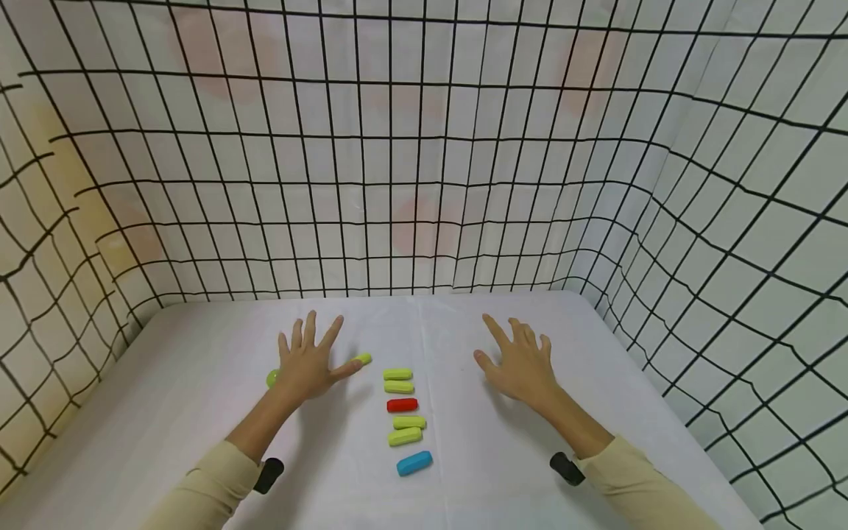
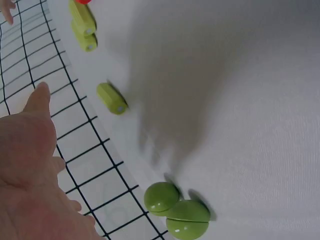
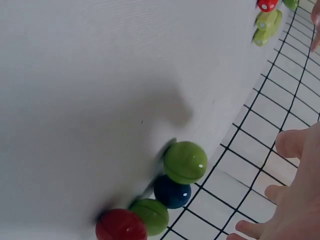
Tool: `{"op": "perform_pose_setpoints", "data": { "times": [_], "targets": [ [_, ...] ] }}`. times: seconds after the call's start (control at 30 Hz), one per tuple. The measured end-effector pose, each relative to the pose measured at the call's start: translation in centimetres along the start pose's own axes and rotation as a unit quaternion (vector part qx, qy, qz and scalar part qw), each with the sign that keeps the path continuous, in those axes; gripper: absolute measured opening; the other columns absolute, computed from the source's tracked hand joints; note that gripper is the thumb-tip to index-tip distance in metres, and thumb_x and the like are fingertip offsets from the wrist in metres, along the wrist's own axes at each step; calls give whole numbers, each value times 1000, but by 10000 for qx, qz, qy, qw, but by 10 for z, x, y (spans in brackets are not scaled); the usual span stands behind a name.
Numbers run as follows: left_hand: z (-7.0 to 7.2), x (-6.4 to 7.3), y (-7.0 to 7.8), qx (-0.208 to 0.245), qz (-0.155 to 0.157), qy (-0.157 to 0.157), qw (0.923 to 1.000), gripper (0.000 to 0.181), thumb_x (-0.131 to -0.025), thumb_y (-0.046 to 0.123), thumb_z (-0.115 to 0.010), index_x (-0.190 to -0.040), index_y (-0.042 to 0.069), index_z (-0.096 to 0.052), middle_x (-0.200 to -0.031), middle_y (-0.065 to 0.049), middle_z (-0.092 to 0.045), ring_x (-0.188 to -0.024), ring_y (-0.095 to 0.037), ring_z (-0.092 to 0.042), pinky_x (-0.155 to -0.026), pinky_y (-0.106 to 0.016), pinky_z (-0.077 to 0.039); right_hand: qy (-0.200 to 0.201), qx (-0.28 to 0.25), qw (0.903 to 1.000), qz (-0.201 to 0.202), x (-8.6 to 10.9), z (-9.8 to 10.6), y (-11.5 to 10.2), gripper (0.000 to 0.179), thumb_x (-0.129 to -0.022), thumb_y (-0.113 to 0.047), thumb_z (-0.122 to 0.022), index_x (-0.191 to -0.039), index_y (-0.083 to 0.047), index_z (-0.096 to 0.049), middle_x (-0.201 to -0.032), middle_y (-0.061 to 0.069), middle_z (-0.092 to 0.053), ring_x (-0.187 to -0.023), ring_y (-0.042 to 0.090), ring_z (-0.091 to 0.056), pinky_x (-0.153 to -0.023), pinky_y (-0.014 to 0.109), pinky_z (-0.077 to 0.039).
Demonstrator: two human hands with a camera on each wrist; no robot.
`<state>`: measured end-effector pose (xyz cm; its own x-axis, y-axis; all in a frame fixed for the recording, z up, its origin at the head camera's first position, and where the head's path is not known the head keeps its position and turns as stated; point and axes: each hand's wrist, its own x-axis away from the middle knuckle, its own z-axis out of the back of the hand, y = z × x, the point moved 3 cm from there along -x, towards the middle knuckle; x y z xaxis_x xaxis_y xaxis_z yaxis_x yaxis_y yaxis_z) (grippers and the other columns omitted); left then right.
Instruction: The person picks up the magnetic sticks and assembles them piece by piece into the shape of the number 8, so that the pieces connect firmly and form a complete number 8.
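Note:
My left hand (image 1: 308,369) is held over the white table with its fingers spread and nothing in its grasp. Its thumb overlaps a yellow-green stick (image 1: 364,358) in the head view. Below it, the left wrist view shows two green balls (image 2: 187,222) side by side. Fingers apart, my right hand (image 1: 525,370) hovers over the table's right side, holding nothing. Several balls lie in a row near it in the right wrist view: a green ball (image 3: 185,162), a dark blue ball (image 3: 172,192), another green one and a red ball (image 3: 121,225). The right hand hides them in the head view.
Between the hands, short chunky sticks form a column: yellow-green sticks (image 1: 397,374), a red stick (image 1: 402,405), more yellow-green sticks (image 1: 405,436) and a blue stick (image 1: 414,463) nearest me. A black wire grid (image 1: 424,184) encloses the table's back and sides.

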<state>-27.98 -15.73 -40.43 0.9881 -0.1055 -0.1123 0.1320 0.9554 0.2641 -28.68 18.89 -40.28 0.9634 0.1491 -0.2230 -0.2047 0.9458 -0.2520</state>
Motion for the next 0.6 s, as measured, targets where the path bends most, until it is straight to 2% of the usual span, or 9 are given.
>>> {"op": "perform_pose_setpoints", "data": {
  "times": [0.2, 0.3, 0.37, 0.47, 0.6],
  "targets": [
    [-4, 1, 7, 451, -51, -240, 9987, 91, -89, 48, -72, -161, 18, -25, -165, -33, -10, -150, -56, -13, -118, -72, -12, 159, -239, 9996, -25, 3, 4, 14, 66, -96, -40, -60, -156, -22, -39, -150, 29, -44, -140, 49, -39, -104, 67, -26],
    [-5, 2, 11, 632, 21, -385, 9973, 91, -89, 42, -75, -161, 20, -25, -165, -32, -9, -150, -56, -16, -115, -72, -23, 189, -318, 9993, -15, 5, 2, 21, 64, -93, -35, -64, -152, -19, -44, -143, 28, -52, -133, 49, -47, -95, 63, -33],
    [-6, 2, 14, 788, 85, -448, 9958, 90, -89, 40, -76, -161, 20, -26, -164, -33, -11, -148, -56, -23, -109, -71, -33, 209, -418, 9989, 12, 6, 0, 25, 61, -93, -32, -66, -149, -16, -48, -139, 27, -56, -129, 48, -51, -91, 61, -36],
    [-8, 1, 17, 978, 129, -452, 9941, 87, -89, 36, -77, -160, 19, -30, -161, -37, -19, -140, -57, -37, -99, -68, -45, 235, -643, 9976, 36, 9, -2, 30, 57, -91, -26, -68, -144, -12, -54, -134, 26, -61, -125, 46, -55, -89, 59, -38],
    [-11, -3, 20, 1109, 21, -335, 9933, 81, -89, 33, -78, -156, 13, -38, -151, -37, -40, -128, -54, -53, -93, -62, -52, 240, -880, 9958, 42, 13, -3, 34, 54, -87, -20, -71, -138, -6, -59, -125, 26, -64, -116, 42, -60, -92, 59, -43]
  ]
}}
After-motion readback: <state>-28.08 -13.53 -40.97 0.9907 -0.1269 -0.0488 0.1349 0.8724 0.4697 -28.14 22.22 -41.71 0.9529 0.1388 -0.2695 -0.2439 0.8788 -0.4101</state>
